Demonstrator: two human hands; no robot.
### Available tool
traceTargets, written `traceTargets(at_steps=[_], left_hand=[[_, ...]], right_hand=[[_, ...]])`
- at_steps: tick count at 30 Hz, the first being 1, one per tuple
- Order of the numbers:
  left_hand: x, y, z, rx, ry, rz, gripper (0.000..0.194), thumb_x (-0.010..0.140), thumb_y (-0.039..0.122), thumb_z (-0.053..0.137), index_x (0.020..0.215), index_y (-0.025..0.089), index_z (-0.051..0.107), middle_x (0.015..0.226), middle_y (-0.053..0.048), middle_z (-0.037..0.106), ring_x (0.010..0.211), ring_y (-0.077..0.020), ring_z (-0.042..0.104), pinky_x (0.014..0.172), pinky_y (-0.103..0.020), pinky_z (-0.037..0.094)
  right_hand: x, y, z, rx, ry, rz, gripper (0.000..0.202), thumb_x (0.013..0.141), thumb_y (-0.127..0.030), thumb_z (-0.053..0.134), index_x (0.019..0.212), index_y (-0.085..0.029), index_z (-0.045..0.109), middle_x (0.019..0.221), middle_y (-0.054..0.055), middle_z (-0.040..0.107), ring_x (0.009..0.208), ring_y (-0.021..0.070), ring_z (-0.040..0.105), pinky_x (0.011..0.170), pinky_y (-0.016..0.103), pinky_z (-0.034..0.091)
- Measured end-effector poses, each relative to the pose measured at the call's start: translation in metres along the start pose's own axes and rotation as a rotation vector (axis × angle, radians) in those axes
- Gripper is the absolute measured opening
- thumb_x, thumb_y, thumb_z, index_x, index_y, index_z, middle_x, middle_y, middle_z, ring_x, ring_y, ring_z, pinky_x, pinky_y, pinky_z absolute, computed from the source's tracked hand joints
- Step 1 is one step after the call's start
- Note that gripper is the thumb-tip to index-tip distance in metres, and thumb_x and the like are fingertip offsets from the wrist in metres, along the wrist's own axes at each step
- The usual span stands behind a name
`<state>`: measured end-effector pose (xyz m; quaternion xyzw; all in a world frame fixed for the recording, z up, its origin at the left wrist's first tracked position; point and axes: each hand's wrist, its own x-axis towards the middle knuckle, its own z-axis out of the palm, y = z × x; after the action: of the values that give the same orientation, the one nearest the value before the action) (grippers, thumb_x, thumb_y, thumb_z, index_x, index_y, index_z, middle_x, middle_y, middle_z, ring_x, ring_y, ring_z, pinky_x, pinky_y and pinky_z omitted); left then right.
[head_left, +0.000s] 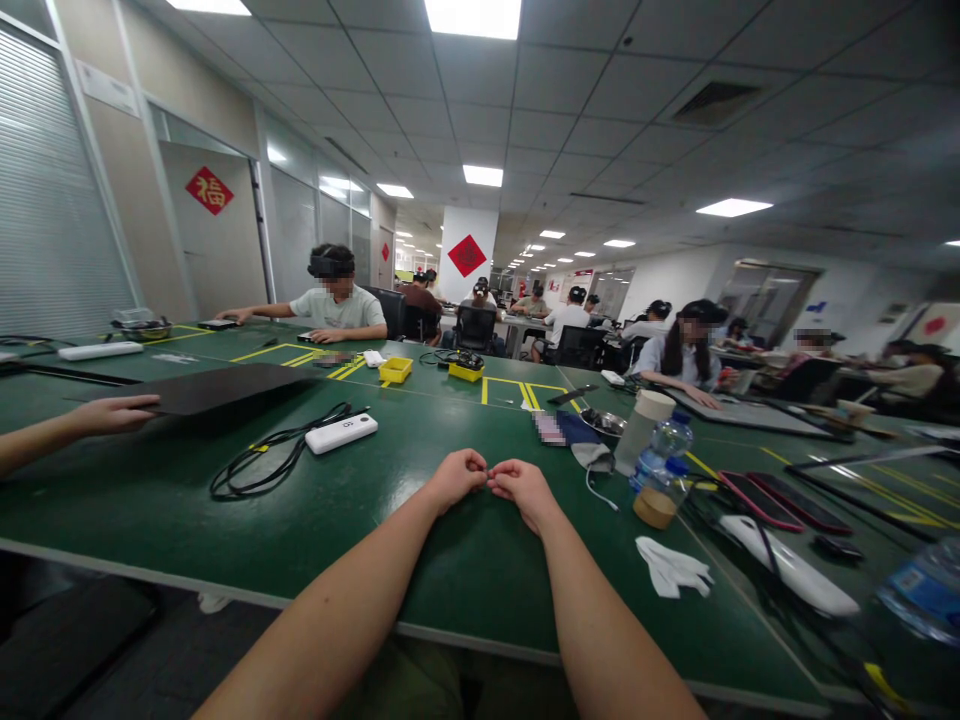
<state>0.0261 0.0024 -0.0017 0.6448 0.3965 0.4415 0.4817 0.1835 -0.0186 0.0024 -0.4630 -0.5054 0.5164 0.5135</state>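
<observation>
My left hand (459,478) and my right hand (523,490) meet just above the green table (480,590), straight ahead of me. On each hand the thumb and fingers are pinched together, and the fingertips nearly touch. Whatever sits between them is too small to make out. Left of my hands lies a white power bank (341,433) with a coiled black cable (259,465) beside it. To the right rest a grey pouch (592,456) with a white cord and a crumpled white tissue (673,567).
Plastic bottles (661,495), a pale cylinder (642,425) and phones (761,500) stand or lie at right. Another person's hand (120,413) holds a dark flat panel (217,388) at left. Yellow trays (395,371) sit further back, where co-workers are seated.
</observation>
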Motion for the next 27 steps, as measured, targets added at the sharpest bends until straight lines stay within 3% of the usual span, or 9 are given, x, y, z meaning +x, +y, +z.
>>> traceTargets(at_steps=[7,13,16,22,27], left_hand=[[0.0015,0.0003,0.0009,-0.065,-0.007,-0.05,0.02,0.068,0.003,0.057,0.087,0.011,0.057,0.072,-0.003,0.065,0.051,-0.0064,0.055,0.051,-0.018,0.043],[0.001,0.0054,0.0003,-0.038,0.034,-0.091,0.028,0.073,0.002,0.05,0.097,0.01,0.061,0.062,0.001,0.06,0.049,-0.006,0.052,0.049,-0.017,0.041],[0.0013,0.0044,0.0006,-0.068,0.042,-0.09,0.033,0.072,0.004,0.051,0.104,0.01,0.059,0.066,0.0,0.062,0.05,-0.0064,0.054,0.049,-0.017,0.042],[0.0015,0.0024,0.0005,-0.053,-0.006,-0.076,0.025,0.071,0.003,0.051,0.092,0.01,0.062,0.063,0.0,0.061,0.052,-0.0073,0.055,0.051,-0.018,0.044],[-0.0003,0.0041,-0.0002,-0.043,-0.028,-0.05,0.024,0.072,0.005,0.054,0.093,0.01,0.062,0.064,0.0,0.061,0.051,-0.0064,0.054,0.049,-0.017,0.042]], right_hand=[[-0.0003,-0.0015,0.0006,0.041,0.05,0.005,0.016,0.06,-0.011,0.068,0.074,-0.014,0.061,0.07,0.004,0.068,0.069,0.0157,0.069,0.063,0.023,0.056],[0.0037,0.0009,0.0002,0.069,0.084,0.064,0.013,0.066,-0.008,0.059,0.076,-0.014,0.064,0.077,0.007,0.069,0.084,0.0165,0.069,0.073,0.023,0.055],[0.0043,0.0038,-0.0003,0.038,0.047,0.029,0.015,0.063,-0.01,0.063,0.077,-0.014,0.064,0.077,0.006,0.07,0.079,0.016,0.069,0.07,0.024,0.055],[0.0029,0.0052,-0.0006,-0.04,0.021,-0.044,0.017,0.058,-0.015,0.069,0.074,-0.013,0.063,0.066,0.003,0.067,0.063,0.0135,0.066,0.062,0.023,0.053],[0.0039,0.0051,0.0001,-0.011,0.025,-0.028,0.017,0.056,-0.014,0.069,0.072,-0.013,0.063,0.066,0.003,0.068,0.063,0.0133,0.066,0.063,0.023,0.053]])
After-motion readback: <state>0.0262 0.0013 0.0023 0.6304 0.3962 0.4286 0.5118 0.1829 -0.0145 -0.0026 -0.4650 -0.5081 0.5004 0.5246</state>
